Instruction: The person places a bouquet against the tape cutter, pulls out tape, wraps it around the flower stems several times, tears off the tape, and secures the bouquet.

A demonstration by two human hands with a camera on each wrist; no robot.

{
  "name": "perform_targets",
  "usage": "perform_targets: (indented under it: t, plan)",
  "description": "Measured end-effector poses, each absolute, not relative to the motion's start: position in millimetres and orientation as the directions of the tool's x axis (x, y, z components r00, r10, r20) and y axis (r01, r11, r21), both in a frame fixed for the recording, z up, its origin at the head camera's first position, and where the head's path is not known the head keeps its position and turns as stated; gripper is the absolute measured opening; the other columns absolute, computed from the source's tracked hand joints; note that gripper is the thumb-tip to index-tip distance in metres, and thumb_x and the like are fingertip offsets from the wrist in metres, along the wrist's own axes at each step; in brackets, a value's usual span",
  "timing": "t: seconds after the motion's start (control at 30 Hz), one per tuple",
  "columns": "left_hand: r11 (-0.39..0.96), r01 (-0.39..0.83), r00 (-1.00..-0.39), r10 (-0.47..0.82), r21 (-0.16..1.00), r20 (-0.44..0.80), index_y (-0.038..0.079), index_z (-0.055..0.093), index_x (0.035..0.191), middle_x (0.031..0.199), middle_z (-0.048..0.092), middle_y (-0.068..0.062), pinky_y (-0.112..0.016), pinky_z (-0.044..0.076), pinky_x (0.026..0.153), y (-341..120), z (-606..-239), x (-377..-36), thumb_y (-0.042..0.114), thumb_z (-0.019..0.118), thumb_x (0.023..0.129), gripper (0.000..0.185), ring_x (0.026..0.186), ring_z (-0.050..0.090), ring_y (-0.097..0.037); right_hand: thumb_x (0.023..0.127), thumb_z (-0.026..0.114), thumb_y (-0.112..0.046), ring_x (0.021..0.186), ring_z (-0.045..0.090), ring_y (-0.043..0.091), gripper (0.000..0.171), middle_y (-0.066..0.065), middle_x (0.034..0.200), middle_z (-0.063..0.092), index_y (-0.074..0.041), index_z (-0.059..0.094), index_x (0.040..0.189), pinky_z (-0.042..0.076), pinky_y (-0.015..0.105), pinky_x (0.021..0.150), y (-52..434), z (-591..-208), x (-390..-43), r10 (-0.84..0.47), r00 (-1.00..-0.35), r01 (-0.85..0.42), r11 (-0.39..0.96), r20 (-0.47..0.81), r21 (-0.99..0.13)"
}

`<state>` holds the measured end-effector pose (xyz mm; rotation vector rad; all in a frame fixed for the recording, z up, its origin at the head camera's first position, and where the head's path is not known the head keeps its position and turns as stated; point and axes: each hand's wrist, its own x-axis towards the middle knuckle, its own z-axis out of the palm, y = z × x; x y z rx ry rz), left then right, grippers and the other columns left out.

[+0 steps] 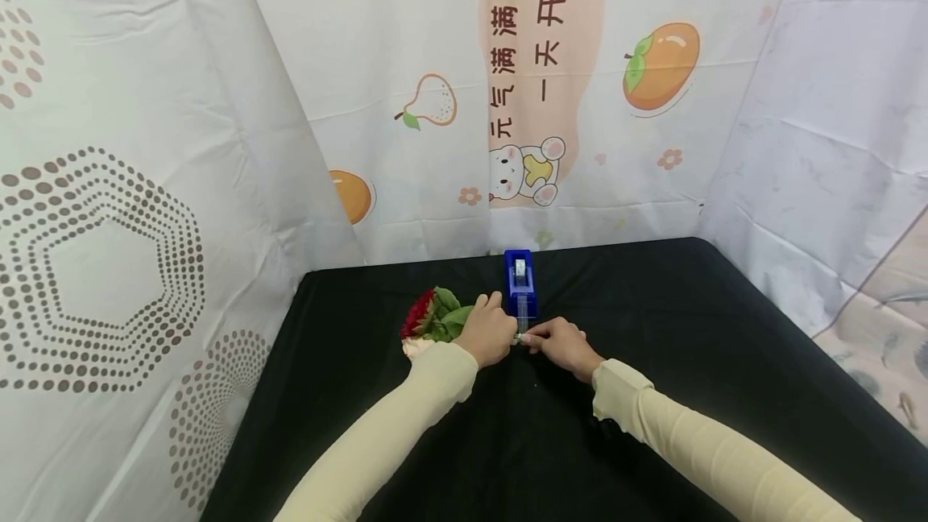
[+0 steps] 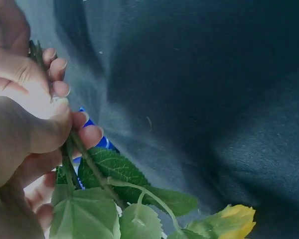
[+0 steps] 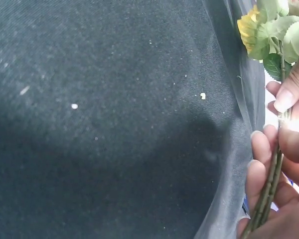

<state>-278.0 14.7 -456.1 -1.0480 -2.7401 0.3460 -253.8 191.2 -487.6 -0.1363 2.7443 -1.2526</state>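
Note:
A bunch of flowers lies across the black cloth, with a red bloom (image 1: 416, 316), a peach bloom (image 1: 415, 346) and green leaves (image 1: 451, 317) at its left end. Its yellow flower (image 2: 239, 221) shows in the left wrist view. My left hand (image 1: 487, 334) pinches the stems (image 2: 93, 167) below the leaves, thumb over them. Close beside it, my right hand (image 1: 561, 344) holds the lower stems (image 3: 270, 191) between thumb and curled fingers. A strip of clear tape (image 1: 523, 312) runs from the blue tape dispenser (image 1: 519, 284) down to the stems between both hands.
Black cloth (image 1: 348, 441) covers the table, and small pale specks dot it in the right wrist view. Behind the table's far edge hangs a printed white curtain (image 1: 435, 176). More white cloth hangs at the left and right sides.

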Motion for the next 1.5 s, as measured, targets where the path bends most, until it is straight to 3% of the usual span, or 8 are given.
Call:
perform_targets:
  t: [0.33, 0.47, 0.63, 0.87, 1.13, 1.3, 1.5]
  plan:
    - [0.704, 0.583, -0.721, 0.679, -0.406, 0.141, 0.026, 0.069, 0.069, 0.063, 0.059, 0.006, -0.038, 0.028, 0.084, 17.0, -463.8, -272.3, 0.034, 0.071, 0.097, 0.029, 0.095, 0.041, -0.019, 0.106, 0.057, -0.038, 0.081, 0.057, 0.020, 0.036, -0.001, 0.087, 0.071, -0.013, 0.079, 0.094, 0.026, 0.060, 0.101, 190.8, -491.0, -257.4, -0.142, -0.983, 0.000, 0.647, -0.120, -0.762]
    - [0.707, 0.568, -0.714, 0.678, -0.421, 0.175, 0.026, 0.067, 0.065, 0.060, 0.057, 0.006, -0.038, 0.028, 0.084, 19.1, -466.1, -270.4, 0.032, 0.070, 0.098, 0.034, 0.095, 0.041, -0.019, 0.106, 0.057, -0.033, 0.082, 0.061, 0.019, 0.031, -0.001, 0.086, 0.071, -0.013, 0.079, 0.096, 0.035, 0.055, 0.094, 191.6, -491.0, -257.5, -0.154, -0.982, -0.009, 0.626, -0.113, -0.780]
    - [0.697, 0.577, -0.693, 0.694, -0.426, 0.198, 0.026, 0.070, 0.069, 0.063, 0.061, 0.007, -0.037, 0.030, 0.084, 21.1, -466.5, -270.6, 0.032, 0.069, 0.099, 0.030, 0.096, 0.043, -0.018, 0.103, 0.063, -0.026, 0.080, 0.061, 0.018, 0.024, 0.000, 0.082, 0.071, -0.011, 0.080, 0.094, 0.033, 0.057, 0.098, 194.4, -488.8, -257.4, -0.149, -0.986, -0.035, 0.621, -0.075, -0.783]
    - [0.730, 0.622, -0.748, 0.661, -0.282, 0.061, 0.025, 0.070, 0.081, 0.077, 0.067, 0.007, -0.038, 0.028, 0.082, 21.4, -453.8, -279.6, 0.034, 0.069, 0.099, 0.019, 0.091, 0.043, -0.018, 0.102, 0.065, -0.025, 0.075, 0.059, 0.016, 0.023, -0.001, 0.079, 0.070, -0.011, 0.081, 0.095, 0.038, 0.049, 0.088, 195.0, -488.6, -257.6, -0.160, -0.986, -0.074, 0.647, -0.040, -0.759]
    - [0.836, 0.549, -0.827, 0.542, -0.006, -0.147, 0.022, 0.070, 0.088, 0.086, 0.068, 0.008, -0.037, 0.030, 0.083, 24.5, -436.4, -287.7, 0.035, 0.065, 0.102, 0.020, 0.091, 0.045, -0.019, 0.100, 0.068, -0.022, 0.078, 0.063, 0.016, 0.018, 0.000, 0.082, 0.072, -0.010, 0.082, 0.100, 0.041, 0.053, 0.096, 194.9, -486.8, -257.1, -0.160, -0.987, -0.116, 0.651, 0.014, -0.750]
    - [0.840, 0.543, -0.838, 0.540, -0.020, -0.075, 0.025, 0.074, 0.089, 0.088, 0.070, 0.011, -0.036, 0.030, 0.079, 23.7, -443.3, -287.3, 0.038, 0.068, 0.099, 0.018, 0.088, 0.044, -0.018, 0.101, 0.068, -0.022, 0.078, 0.062, 0.016, 0.018, -0.001, 0.084, 0.072, -0.011, 0.082, 0.098, 0.050, 0.038, 0.076, 194.4, -489.4, -257.3, -0.145, -0.989, -0.094, 0.647, 0.000, -0.757]
    - [0.849, 0.526, -0.850, 0.527, -0.037, 0.018, 0.030, 0.082, 0.100, 0.098, 0.075, 0.013, -0.035, 0.029, 0.078, 18.1, -447.6, -284.0, 0.041, 0.070, 0.097, 0.017, 0.087, 0.041, -0.017, 0.101, 0.068, -0.023, 0.080, 0.062, 0.017, 0.018, 0.000, 0.089, 0.073, -0.010, 0.081, 0.101, 0.049, 0.036, 0.074, 193.4, -492.6, -259.2, -0.126, -0.992, -0.070, 0.613, -0.010, -0.787]
